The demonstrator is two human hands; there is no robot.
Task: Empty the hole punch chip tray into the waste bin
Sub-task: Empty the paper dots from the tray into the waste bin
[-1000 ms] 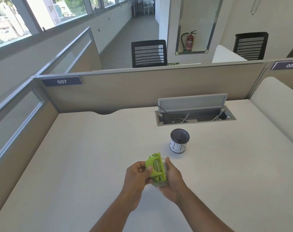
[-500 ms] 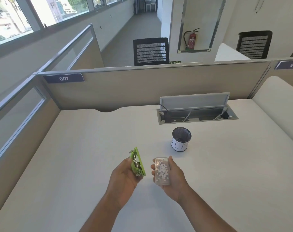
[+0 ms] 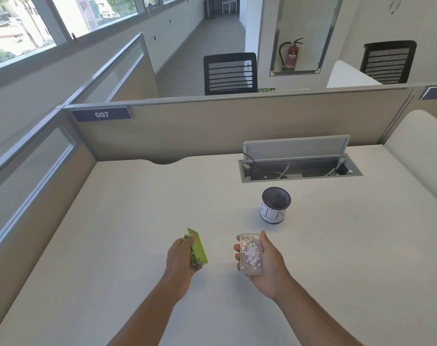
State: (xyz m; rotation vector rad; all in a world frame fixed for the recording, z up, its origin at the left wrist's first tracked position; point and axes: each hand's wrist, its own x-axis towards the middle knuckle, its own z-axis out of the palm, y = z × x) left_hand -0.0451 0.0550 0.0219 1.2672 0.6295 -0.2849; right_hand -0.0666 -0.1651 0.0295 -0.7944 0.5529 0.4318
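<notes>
Right hand (image 3: 262,260) cups tray (image 3: 250,253), chips up; bin (image 3: 275,205) just ahead-right, nearer this hand. Left hand (image 3: 181,255) grips punch (image 3: 199,249)

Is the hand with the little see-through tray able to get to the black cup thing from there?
Probably yes. The right hand holds the clear chip tray just short of the mesh bin, and only bare desk lies between them. The bin's top is open.

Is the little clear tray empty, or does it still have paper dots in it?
Not empty. The clear tray, lying flat in the right hand, has white paper dots piled inside.
</notes>
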